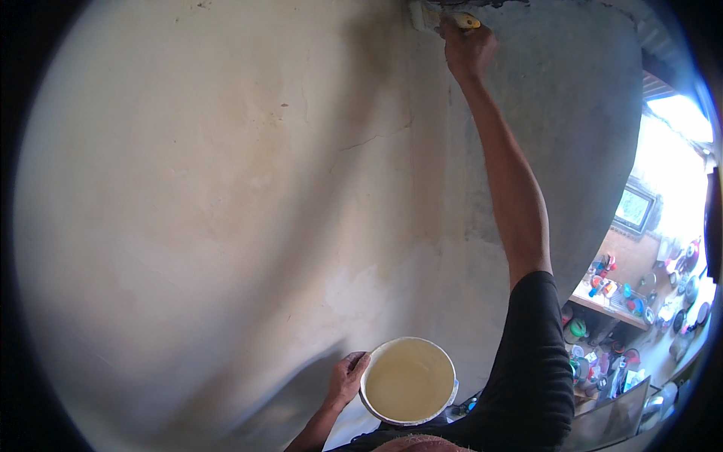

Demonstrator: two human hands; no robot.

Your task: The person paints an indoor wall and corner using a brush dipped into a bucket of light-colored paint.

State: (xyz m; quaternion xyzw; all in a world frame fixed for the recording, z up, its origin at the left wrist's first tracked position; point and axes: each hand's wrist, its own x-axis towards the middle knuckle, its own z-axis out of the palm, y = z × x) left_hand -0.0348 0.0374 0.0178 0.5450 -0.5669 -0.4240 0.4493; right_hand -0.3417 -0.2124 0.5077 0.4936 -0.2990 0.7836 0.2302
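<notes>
High up at the top of the view, my right hand [468, 50] is closed round the yellowish handle of a wide paintbrush [428, 16]. The bristles meet the wall [248, 151] close to its dark, ragged upper edge. Low down in front of me, my left hand [349, 374] grips the left rim of a round white bucket [364, 392]. Pale cream liquid paint [409, 380] lies inside it. The bucket's underside and most of its outer side are hidden.
The wall carries a thin crack [376, 138], lighter patches and stains. To the right, beyond the wall's edge, a counter [608, 307] holds kitchenware, with a small window [633, 206] above. More pots and containers crowd below it. A bright opening lies at the upper right.
</notes>
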